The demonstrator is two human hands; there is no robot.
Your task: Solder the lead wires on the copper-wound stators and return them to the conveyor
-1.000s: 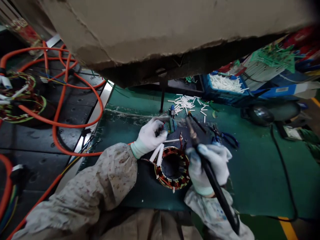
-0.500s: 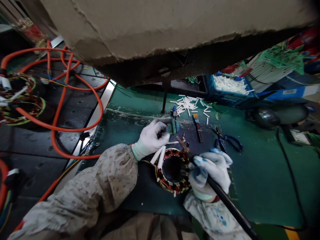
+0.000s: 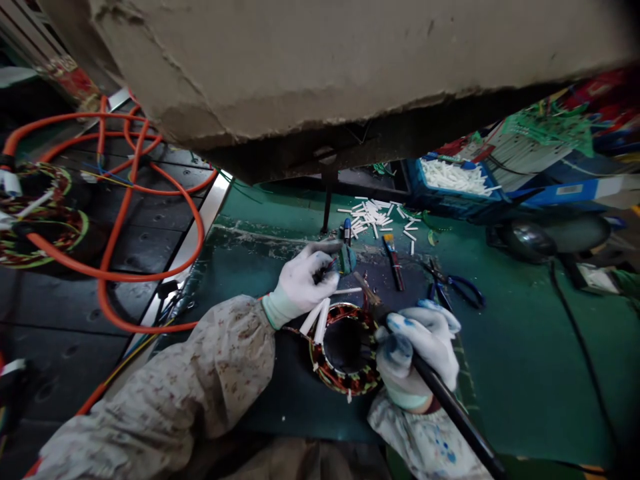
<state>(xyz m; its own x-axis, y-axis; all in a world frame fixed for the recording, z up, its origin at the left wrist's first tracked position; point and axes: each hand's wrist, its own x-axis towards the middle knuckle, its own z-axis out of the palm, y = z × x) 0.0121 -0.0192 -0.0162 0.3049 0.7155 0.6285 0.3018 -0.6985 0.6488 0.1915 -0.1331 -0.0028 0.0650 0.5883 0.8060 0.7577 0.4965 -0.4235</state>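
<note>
On the green worktop (image 3: 500,373), a copper-wound stator ring (image 3: 344,348) lies between the two gloved hands. The right hand (image 3: 419,352) is closed around a black soldering iron (image 3: 445,407), its tip just above the ring's far edge. Beyond the ring, the left hand (image 3: 301,285) pinches thin wire leads (image 3: 330,265), with white sleeves (image 3: 316,316) just beneath it.

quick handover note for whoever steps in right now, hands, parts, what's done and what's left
Left hand: gloved, pinching wire leads against a small green part.
Right hand: gripping the soldering iron, tip at the leads above the stator.
Stator lies on the green mat, white sleeves on its left rim.
Done: leads gathered. Whether the joint is finished cannot be told.
Brush, pliers and loose sleeve pieces lie beyond.
</note>
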